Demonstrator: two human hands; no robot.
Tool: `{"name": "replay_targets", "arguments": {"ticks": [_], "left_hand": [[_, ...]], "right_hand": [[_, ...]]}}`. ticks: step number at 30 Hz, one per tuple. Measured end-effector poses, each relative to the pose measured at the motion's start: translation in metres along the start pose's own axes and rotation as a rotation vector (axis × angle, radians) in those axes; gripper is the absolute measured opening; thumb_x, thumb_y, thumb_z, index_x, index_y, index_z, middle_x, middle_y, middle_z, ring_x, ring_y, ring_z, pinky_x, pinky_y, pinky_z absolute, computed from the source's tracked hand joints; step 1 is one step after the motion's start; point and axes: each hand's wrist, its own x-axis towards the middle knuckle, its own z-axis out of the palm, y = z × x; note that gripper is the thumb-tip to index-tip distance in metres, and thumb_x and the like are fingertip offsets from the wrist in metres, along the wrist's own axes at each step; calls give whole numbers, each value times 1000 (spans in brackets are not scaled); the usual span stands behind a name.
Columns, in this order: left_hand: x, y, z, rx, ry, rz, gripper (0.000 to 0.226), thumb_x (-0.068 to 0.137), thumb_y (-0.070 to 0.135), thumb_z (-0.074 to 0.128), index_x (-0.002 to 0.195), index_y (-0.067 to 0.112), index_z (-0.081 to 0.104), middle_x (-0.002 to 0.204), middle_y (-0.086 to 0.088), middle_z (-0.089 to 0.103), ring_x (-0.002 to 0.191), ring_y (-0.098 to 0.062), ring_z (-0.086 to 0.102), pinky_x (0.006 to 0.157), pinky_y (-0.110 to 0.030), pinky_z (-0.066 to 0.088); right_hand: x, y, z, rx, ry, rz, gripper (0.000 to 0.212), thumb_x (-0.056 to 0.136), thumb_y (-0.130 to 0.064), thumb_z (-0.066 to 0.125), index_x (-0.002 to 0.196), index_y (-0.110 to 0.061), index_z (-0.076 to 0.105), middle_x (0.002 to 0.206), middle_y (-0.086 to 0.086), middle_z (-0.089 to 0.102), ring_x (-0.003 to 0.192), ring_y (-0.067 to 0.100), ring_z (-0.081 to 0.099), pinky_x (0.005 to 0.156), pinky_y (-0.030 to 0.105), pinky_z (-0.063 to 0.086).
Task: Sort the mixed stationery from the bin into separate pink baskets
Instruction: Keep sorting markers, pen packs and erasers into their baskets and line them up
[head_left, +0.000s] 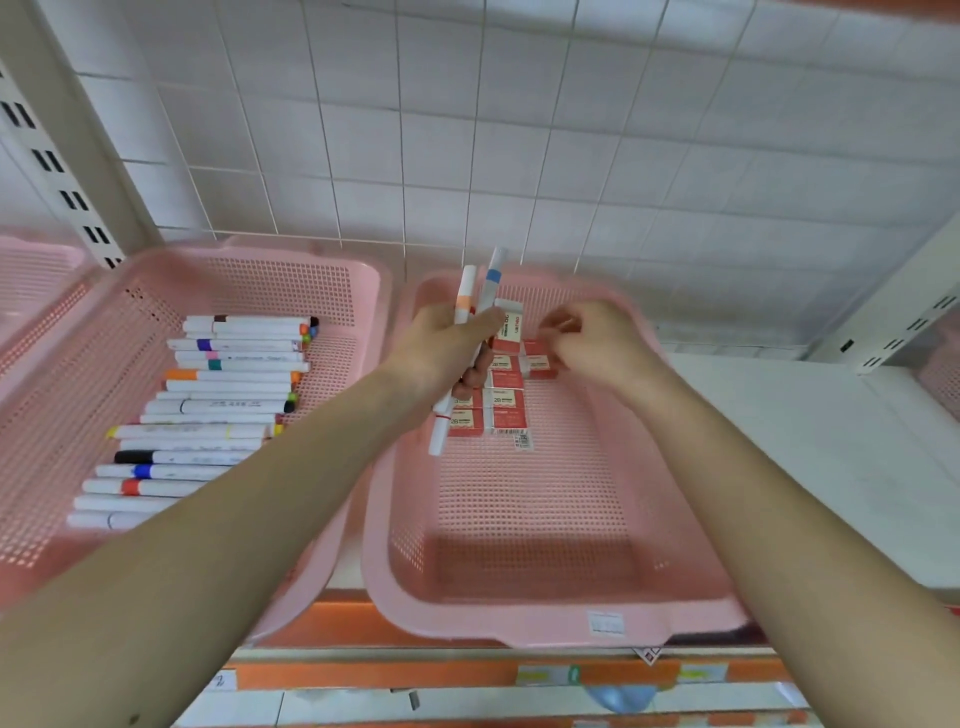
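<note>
The left hand (441, 348) has its grip clamped round a few white markers (464, 293), which stand upright with their coloured bands showing above the fist. They look parked there, kept out of the way while the other hand works.

The right hand (592, 343) hovers with curled fingers over the erasers (501, 410) in the centre of the frame. It is too blurred to tell whether its grip is closed on one.

The erasers are small red-and-cream blocks in paper sleeves. They lie flat in tidy touching rows at the far end of the middle basket (519, 623), probably packed close to save room.

In the left basket (291, 260), a row of markers (228, 384) lies side by side, white barrels with assorted coloured caps. Both baskets sit on a shelf (779, 441). The bin is out of view.
</note>
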Motion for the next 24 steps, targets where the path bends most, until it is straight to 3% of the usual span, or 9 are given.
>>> {"name": "replay_targets", "arguments": {"ticks": [3,7,12,15,18,21,24], "left_hand": [[3,-2,1,22,22,23,26,102,21,54,79,9,49,55,-3,47,45,-16,38,40,-22,30],[3,-4,2,52,24,38,26,102,24,54,81,9,50,55,-3,48,46,-15,40,40,-22,32],[2,-4,2,87,26,48,25,102,27,54,87,7,56,55,-2,50,46,-14,41,40,-21,34],[2,-3,1,50,45,26,18,101,24,54,104,7,58,55,-1,49,45,-13,41,39,-22,34],[1,-2,3,48,33,27,15,102,23,54,103,8,56,52,0,48,44,-13,40,39,-21,33],[1,-3,3,42,29,25,14,101,22,54,102,8,55,52,0,48,44,-13,39,39,-21,33],[0,-2,3,35,26,20,14,101,22,54,104,8,56,51,0,48,44,-13,39,40,-21,33]], "right_hand": [[-17,-15,-9,457,-195,-19,13,98,-18,58,100,-20,71,93,2,76,83,17,72,68,25,54],[-22,-13,-5,416,-162,-37,19,92,-17,68,112,-16,68,92,2,74,74,8,71,60,16,49],[-13,-2,-6,511,-132,48,22,93,-9,63,114,-9,68,88,2,72,67,8,64,58,21,49],[-9,11,-6,335,-77,83,21,94,-9,58,108,-16,72,82,-1,71,70,11,62,65,27,50],[-10,21,-2,34,-110,139,28,92,-7,56,107,-24,75,77,-12,64,77,10,58,75,27,46],[-10,23,4,-152,-156,188,24,93,-16,61,108,-29,75,93,-10,68,85,11,55,78,22,39],[-11,20,8,-206,-97,210,21,94,-22,64,114,-19,72,106,-3,66,83,12,51,75,21,37]]}}
